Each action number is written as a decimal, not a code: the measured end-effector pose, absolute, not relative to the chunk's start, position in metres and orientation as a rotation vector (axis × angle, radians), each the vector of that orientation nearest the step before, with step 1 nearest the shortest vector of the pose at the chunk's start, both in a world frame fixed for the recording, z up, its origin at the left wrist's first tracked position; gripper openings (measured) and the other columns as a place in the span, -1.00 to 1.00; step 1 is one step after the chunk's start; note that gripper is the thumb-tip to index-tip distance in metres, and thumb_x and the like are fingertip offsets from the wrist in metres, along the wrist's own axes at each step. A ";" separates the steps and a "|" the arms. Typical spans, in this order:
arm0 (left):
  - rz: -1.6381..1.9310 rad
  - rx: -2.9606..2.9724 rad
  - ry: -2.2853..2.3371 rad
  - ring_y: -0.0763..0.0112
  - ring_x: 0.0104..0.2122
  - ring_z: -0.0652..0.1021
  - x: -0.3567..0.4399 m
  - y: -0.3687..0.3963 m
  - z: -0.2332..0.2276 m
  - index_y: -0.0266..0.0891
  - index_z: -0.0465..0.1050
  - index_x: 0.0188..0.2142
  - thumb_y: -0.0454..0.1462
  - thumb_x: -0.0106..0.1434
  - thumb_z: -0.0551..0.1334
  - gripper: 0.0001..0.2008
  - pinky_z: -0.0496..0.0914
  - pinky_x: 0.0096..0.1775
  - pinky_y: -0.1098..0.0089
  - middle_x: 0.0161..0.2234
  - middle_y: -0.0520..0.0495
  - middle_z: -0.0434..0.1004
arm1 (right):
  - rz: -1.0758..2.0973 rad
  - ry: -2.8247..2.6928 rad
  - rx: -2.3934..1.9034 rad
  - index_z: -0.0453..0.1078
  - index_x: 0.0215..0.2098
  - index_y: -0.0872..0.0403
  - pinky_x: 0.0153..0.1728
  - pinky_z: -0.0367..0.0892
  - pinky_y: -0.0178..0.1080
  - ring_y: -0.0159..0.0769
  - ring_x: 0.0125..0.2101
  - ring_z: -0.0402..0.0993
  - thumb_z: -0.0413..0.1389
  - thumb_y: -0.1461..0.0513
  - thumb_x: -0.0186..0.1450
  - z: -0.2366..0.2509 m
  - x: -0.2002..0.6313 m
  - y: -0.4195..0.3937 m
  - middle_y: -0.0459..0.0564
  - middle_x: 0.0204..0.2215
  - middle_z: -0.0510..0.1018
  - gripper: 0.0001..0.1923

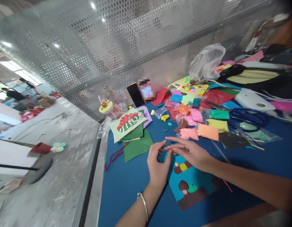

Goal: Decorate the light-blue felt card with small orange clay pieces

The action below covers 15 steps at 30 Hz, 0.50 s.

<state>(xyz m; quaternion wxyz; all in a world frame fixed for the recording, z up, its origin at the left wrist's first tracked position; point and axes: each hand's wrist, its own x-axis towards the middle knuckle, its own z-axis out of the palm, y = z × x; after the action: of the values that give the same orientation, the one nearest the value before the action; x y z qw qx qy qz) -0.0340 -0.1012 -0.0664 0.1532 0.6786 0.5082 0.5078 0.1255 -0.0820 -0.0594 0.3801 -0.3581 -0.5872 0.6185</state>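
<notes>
Your left hand [158, 167] and right hand [190, 153] pinched a tiny orange clay bit [173, 148] over the teal collage card [193, 183]; pressed loosely, it could have dropped.

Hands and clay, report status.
Left hand and right hand pinch an orange clay bit above the teal card. Clay bags behind, clear.

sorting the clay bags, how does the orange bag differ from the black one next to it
The orange bag looks plump and blocky, filled edge to edge; the black bag lies flatter, with loose clear plastic trailing off its right side. The orange bag sits nearer the hands, the black one further right, toward the blue scissors. Both are clear packets of clay lying on the blue table, touched by neither hand.
</notes>
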 end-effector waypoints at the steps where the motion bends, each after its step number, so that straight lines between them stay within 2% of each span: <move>1: 1.459 1.970 1.442 0.49 -0.38 0.49 -0.034 -0.101 -0.067 -0.17 0.47 -0.10 -0.37 0.17 0.27 -0.73 0.42 -0.39 0.49 -0.27 -0.04 0.47 | 1.571 -1.503 -0.906 0.21 0.21 0.03 0.02 0.38 -0.09 -0.19 -0.03 0.50 0.04 0.12 0.36 -0.059 0.127 -0.083 0.07 -0.07 0.58 -0.53; 4: 1.475 2.060 1.385 0.44 -0.29 0.51 -0.031 -0.099 -0.069 -0.14 0.52 -0.16 -0.36 0.19 0.26 -0.79 0.43 -0.33 0.46 -0.24 -0.06 0.47 | 1.554 -1.510 -0.876 0.15 0.25 0.00 0.06 0.34 -0.04 -0.19 -0.04 0.50 0.03 0.12 0.36 -0.061 0.131 -0.083 0.05 -0.10 0.58 -0.49; 9: 1.526 2.173 1.352 0.41 -0.25 0.52 -0.029 -0.098 -0.070 -0.11 0.57 -0.27 -0.33 0.19 0.27 -0.87 0.43 -0.21 0.38 -0.26 -0.04 0.49 | 1.616 -1.473 -0.828 0.18 0.23 -0.01 -0.03 0.43 -0.09 -0.21 -0.10 0.54 0.04 0.08 0.33 -0.068 0.132 -0.076 0.02 -0.13 0.59 -0.48; 13: 1.562 2.192 1.412 0.44 -0.30 0.51 -0.030 -0.097 -0.069 -0.16 0.55 -0.33 -0.32 0.17 0.29 -0.93 0.43 -0.29 0.44 -0.31 -0.03 0.46 | 1.641 -1.479 -0.822 0.37 0.02 0.06 -0.08 0.44 -0.11 -0.22 -0.11 0.51 0.04 0.11 0.36 -0.076 0.131 -0.064 0.03 -0.14 0.57 -0.68; 15: 1.562 2.215 1.427 0.46 -0.34 0.50 -0.031 -0.097 -0.069 -0.18 0.54 -0.34 -0.31 0.17 0.29 -0.95 0.41 -0.36 0.48 -0.33 -0.02 0.45 | 1.628 -1.517 -0.814 0.40 -0.06 0.11 -0.14 0.44 -0.08 -0.23 -0.16 0.50 0.08 0.13 0.36 -0.080 0.131 -0.059 0.04 -0.13 0.53 -0.74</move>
<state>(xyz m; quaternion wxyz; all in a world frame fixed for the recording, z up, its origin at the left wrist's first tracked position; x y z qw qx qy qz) -0.0306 -0.0970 -0.0685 0.0392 0.7225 0.4655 0.5097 0.1308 -0.0591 -0.0799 0.3763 -0.3182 -0.5932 0.6366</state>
